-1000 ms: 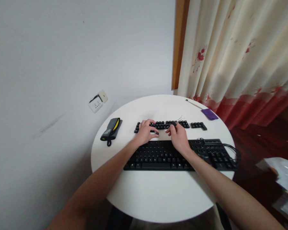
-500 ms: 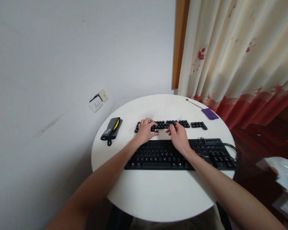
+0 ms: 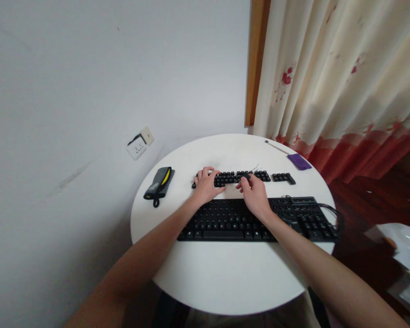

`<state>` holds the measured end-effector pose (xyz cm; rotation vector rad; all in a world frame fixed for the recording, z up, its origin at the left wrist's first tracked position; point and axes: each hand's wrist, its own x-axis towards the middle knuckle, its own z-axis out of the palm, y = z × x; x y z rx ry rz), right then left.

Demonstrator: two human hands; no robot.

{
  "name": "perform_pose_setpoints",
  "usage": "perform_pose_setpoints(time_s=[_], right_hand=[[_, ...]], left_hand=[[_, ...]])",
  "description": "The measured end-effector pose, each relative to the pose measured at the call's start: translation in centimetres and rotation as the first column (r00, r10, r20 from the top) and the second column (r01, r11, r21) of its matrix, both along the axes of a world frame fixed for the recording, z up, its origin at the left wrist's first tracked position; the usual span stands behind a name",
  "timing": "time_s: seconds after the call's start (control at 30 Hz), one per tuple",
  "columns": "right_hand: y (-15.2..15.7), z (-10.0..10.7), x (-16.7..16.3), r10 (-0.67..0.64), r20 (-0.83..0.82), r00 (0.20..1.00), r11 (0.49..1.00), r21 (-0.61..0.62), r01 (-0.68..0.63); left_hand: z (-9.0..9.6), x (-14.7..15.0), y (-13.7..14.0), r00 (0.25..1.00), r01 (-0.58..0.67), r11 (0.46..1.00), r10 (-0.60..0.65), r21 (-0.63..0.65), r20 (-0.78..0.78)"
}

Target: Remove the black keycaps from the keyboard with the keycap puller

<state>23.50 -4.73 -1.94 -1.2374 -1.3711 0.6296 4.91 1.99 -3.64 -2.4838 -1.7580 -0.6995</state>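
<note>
My left hand (image 3: 205, 184) rests at the left end of a bank of loose black keycaps (image 3: 228, 178), fingers spread over them and thumb stretched out beside them. My right hand (image 3: 254, 191) is closed around a small black object (image 3: 247, 176) at the near side of the keycaps; a thin wire-like end seems to stick out to its left, but its kind is unclear. Below both hands lies a black keyboard (image 3: 222, 223), partly covered by my right wrist and forearm. A separate keycap group (image 3: 283, 178) sits further right.
Thin bent wires (image 3: 257, 167) lie behind the keycaps. A grey and yellow pouch (image 3: 159, 182) is at the left. At the back right are a purple cloth (image 3: 298, 161) and a thin brush (image 3: 276, 146). The keyboard's coiled cable (image 3: 338, 216) overhangs the round white table (image 3: 225, 278).
A loose keycap between my left thumb and fingers now sits closer to the keycap rows. My left hand has shifted slightly left; my right hand has hardly moved.
</note>
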Motion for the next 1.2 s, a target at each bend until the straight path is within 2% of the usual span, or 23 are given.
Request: perform_pose_setpoints(time_s=[0.13, 0.37, 0.57, 0.7, 0.77, 0.87, 0.93, 1.0, 1.1, 1.13, 1.2], right_hand=[[0.0, 0.0, 0.0, 0.020, -0.001, 1.000, 1.000, 0.011, -0.020], [0.0, -0.2, -0.2, 0.143, -0.020, 0.990, 0.989, -0.019, -0.143], [-0.1, 0.1, -0.1, 0.161, -0.083, 0.983, 0.987, -0.012, -0.163], [-0.5, 0.8, 0.0, 0.237, -0.032, 0.971, 0.971, -0.007, -0.237], [-0.8, 1.1, 0.1, 0.297, 0.003, 0.955, 0.955, -0.008, -0.297], [-1.3, 1.6, 0.3, 0.452, 0.053, 0.890, 0.892, -0.047, -0.450], [-1.6, 1.8, 0.4, 0.555, 0.082, 0.828, 0.831, -0.080, -0.550], [-1.9, 2.0, 0.5, 0.617, 0.136, 0.775, 0.787, -0.099, -0.609], [-2.1, 2.1, 0.5, 0.659, 0.219, 0.719, 0.750, -0.131, -0.648], [-2.1, 2.2, 0.6, 0.676, 0.232, 0.699, 0.735, -0.147, -0.662], [-2.2, 2.3, 0.7, 0.711, 0.226, 0.666, 0.702, -0.175, -0.690]], left_hand=[[-0.1, 0.0, 0.1, 1.000, -0.004, 1.000, 0.004, -0.002, -0.011], [0.0, 0.1, 0.1, 1.000, 0.005, 1.000, -0.006, -0.019, -0.015], [0.3, 0.2, -0.1, 1.000, 0.010, 0.999, -0.010, -0.040, 0.013], [1.1, 0.1, -0.3, 0.989, 0.089, 0.996, -0.089, 0.007, 0.117], [1.9, 0.0, -0.6, 0.956, 0.214, 0.977, -0.212, 0.010, 0.202], [3.2, -0.2, -1.3, 0.837, 0.483, 0.873, -0.437, -0.068, 0.330], [3.8, -0.5, -1.8, 0.775, 0.598, 0.783, -0.512, -0.169, 0.372], [4.2, -0.8, -2.2, 0.744, 0.662, 0.685, -0.556, -0.303, 0.370], [4.4, -1.4, -2.5, 0.700, 0.705, 0.520, -0.620, -0.482, 0.354], [4.4, -1.6, -2.5, 0.688, 0.709, 0.485, -0.635, -0.511, 0.352], [4.4, -1.8, -2.5, 0.675, 0.710, 0.450, -0.654, -0.542, 0.341]])
